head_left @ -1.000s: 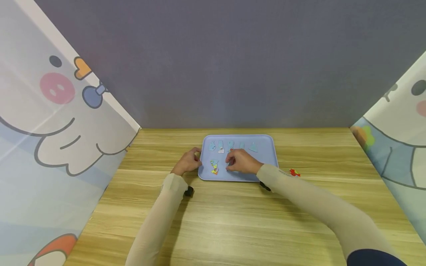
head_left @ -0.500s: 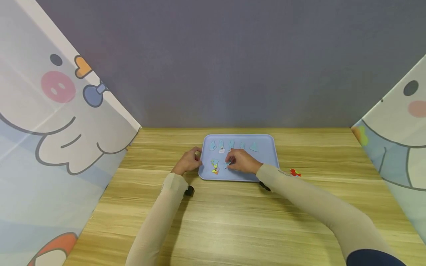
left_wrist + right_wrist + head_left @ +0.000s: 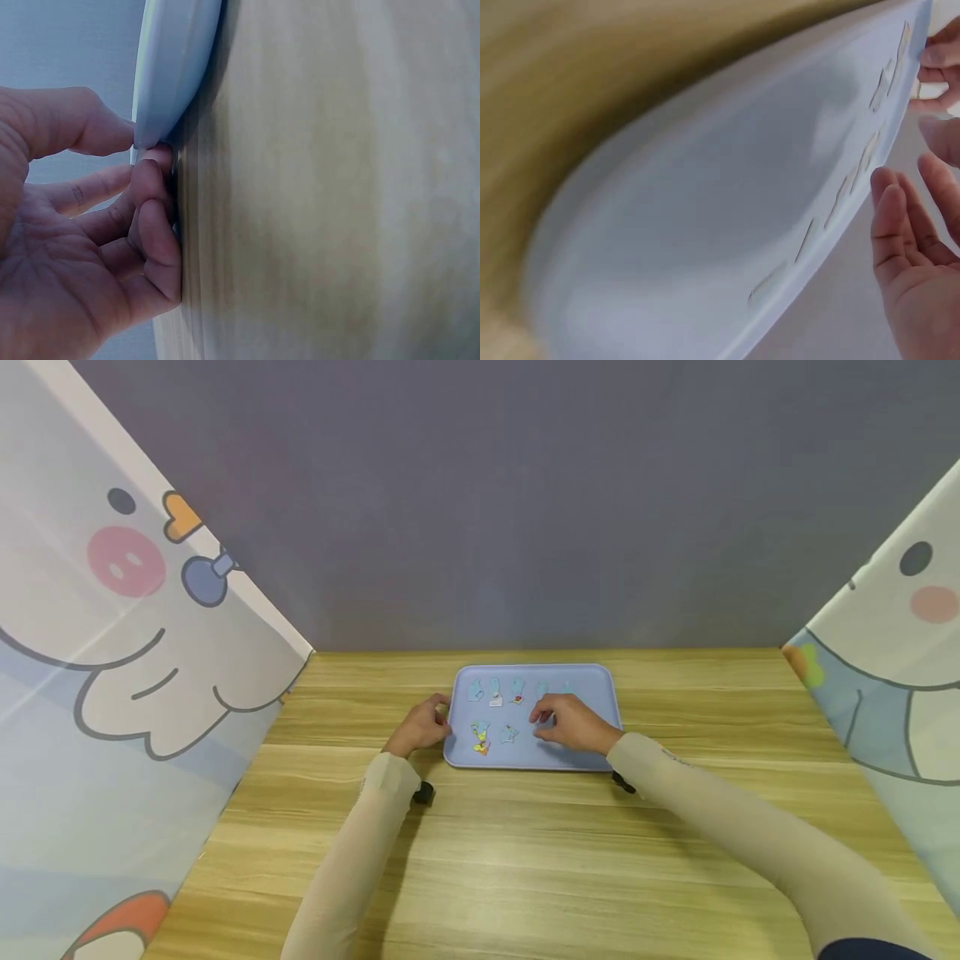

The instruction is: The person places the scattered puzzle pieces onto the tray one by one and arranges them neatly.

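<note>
At the left end of a light blue tray [image 3: 581, 758], my left hand [image 3: 423, 725] pinches the rim between thumb and curled fingers. The left wrist view shows the thumb on the tray wall [image 3: 180, 67] with the fingers tucked beneath. My right hand [image 3: 573, 724] hovers over the tray's right half, fingers loosely bent and holding nothing. Just left of it lies a small light blue flat piece [image 3: 509, 734]. Beside that is a blue, yellow and orange piece [image 3: 481, 737]. Several flat cut-out pieces [image 3: 476, 691] form a row along the back, the rightmost partly hidden by the right hand.
The tray stands on a wood-grain table [image 3: 487, 877], near the grey back panel [image 3: 525, 527]. Panels printed with cartoon animals [image 3: 97, 693] flank the table. The right sleeve [image 3: 720, 810] crosses the table's right side. A black wrist device [image 3: 423, 792] sits at the left wrist.
My right hand has let go of the light blue piece, leaving it on the tray, and moved right. The sleeve now covers the red piece on the table. The left hand keeps its grip.
</note>
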`<action>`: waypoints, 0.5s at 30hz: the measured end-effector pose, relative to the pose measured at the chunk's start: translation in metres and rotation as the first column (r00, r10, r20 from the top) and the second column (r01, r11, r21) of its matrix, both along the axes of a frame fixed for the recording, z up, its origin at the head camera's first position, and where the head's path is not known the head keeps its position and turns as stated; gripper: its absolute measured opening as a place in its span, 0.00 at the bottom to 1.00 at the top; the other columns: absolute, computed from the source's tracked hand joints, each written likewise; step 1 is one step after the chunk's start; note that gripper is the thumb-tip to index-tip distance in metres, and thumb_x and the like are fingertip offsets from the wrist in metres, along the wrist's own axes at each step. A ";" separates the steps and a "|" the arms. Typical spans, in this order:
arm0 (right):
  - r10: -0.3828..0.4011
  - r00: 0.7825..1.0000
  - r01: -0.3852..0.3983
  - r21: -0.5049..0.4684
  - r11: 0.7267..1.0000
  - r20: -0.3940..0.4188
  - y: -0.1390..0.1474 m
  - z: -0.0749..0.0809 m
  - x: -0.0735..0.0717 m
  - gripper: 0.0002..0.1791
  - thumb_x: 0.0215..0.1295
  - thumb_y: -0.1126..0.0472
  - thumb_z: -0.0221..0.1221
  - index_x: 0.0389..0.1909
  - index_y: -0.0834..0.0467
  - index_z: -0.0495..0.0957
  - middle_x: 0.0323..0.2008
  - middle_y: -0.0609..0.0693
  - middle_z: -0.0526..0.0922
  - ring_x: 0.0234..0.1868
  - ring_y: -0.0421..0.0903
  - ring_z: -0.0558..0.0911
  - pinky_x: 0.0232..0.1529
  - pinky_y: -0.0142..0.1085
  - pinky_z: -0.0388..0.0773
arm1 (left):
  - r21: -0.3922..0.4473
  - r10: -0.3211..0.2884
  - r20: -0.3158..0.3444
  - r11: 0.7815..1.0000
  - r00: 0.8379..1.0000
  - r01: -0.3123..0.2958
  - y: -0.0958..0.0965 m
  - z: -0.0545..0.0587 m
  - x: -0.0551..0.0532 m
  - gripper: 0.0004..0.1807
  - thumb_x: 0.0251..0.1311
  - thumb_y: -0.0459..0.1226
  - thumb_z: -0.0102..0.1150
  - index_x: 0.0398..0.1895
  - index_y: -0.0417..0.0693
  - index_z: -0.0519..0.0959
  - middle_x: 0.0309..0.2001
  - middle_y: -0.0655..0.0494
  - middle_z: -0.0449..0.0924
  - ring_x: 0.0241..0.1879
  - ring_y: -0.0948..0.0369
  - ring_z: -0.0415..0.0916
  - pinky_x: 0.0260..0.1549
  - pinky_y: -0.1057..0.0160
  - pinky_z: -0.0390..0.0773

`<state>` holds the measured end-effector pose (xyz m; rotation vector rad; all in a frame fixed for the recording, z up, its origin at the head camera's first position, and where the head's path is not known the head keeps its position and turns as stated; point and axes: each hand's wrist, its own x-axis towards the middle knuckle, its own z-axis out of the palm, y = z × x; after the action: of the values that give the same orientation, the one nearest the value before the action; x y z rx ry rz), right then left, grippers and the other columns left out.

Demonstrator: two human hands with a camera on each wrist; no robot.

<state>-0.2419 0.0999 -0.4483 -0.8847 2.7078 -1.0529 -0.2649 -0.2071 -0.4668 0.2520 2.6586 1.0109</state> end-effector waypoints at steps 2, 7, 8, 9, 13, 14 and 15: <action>-0.024 1.000 0.024 0.002 1.000 -0.006 0.010 0.003 0.001 0.10 0.53 0.65 0.68 0.37 0.61 0.82 0.36 0.50 0.80 0.40 0.49 0.79 0.40 0.40 0.75 | -0.003 0.003 -0.002 1.000 1.000 -0.003 0.000 0.000 0.000 0.29 0.52 0.29 0.60 0.60 0.42 0.66 0.34 0.46 0.78 0.31 0.56 0.76 0.31 0.61 0.76; -0.075 0.997 0.075 0.006 0.997 -0.018 0.036 0.010 0.005 0.10 0.53 0.66 0.67 0.37 0.62 0.82 0.36 0.52 0.80 0.40 0.51 0.78 0.39 0.42 0.75 | -0.012 0.012 0.001 1.000 1.000 -0.012 0.001 -0.001 0.000 0.29 0.52 0.30 0.60 0.60 0.43 0.66 0.35 0.46 0.78 0.32 0.55 0.76 0.32 0.61 0.76; -0.079 0.997 0.079 0.001 0.997 -0.020 0.041 0.011 0.006 0.10 0.53 0.66 0.67 0.37 0.63 0.82 0.36 0.52 0.80 0.41 0.51 0.78 0.39 0.43 0.74 | -0.013 0.013 0.003 1.000 1.000 -0.013 0.001 -0.001 0.000 0.29 0.53 0.30 0.60 0.60 0.43 0.66 0.36 0.46 0.77 0.32 0.55 0.76 0.32 0.61 0.76; -0.087 0.996 0.087 -0.002 0.996 -0.018 0.047 0.012 0.007 0.10 0.53 0.66 0.67 0.37 0.63 0.82 0.36 0.52 0.80 0.41 0.51 0.78 0.39 0.43 0.74 | -0.015 0.014 0.003 1.000 1.000 -0.014 0.001 -0.001 0.000 0.29 0.52 0.30 0.60 0.60 0.43 0.66 0.36 0.46 0.77 0.32 0.55 0.76 0.32 0.61 0.76; -0.104 0.994 0.104 -0.003 0.995 -0.016 0.068 0.016 0.010 0.11 0.54 0.66 0.67 0.39 0.63 0.81 0.38 0.54 0.79 0.43 0.53 0.77 0.40 0.45 0.74 | -0.018 0.018 0.009 1.000 1.000 -0.018 0.002 -0.001 0.000 0.30 0.53 0.30 0.60 0.61 0.43 0.65 0.37 0.46 0.77 0.32 0.55 0.76 0.31 0.61 0.76; -0.111 0.994 0.111 0.000 0.994 -0.015 0.073 0.017 0.011 0.11 0.54 0.66 0.67 0.39 0.64 0.81 0.38 0.54 0.79 0.43 0.54 0.77 0.41 0.45 0.73 | -0.018 0.019 0.009 1.000 1.000 -0.019 0.003 0.000 -0.001 0.30 0.53 0.30 0.60 0.61 0.43 0.65 0.37 0.45 0.77 0.32 0.55 0.75 0.31 0.60 0.76; -0.118 0.993 0.118 0.006 0.993 -0.012 0.078 0.018 0.013 0.12 0.54 0.66 0.66 0.40 0.64 0.81 0.39 0.55 0.79 0.43 0.55 0.76 0.41 0.45 0.73 | -0.019 0.020 0.008 1.000 1.000 -0.019 0.003 0.000 -0.001 0.30 0.53 0.30 0.60 0.61 0.43 0.65 0.37 0.45 0.77 0.32 0.55 0.75 0.31 0.60 0.76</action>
<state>-0.2293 0.1783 -0.4307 -0.7394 2.8019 -1.0621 -0.2655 -0.2042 -0.4672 0.2176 2.6669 0.9896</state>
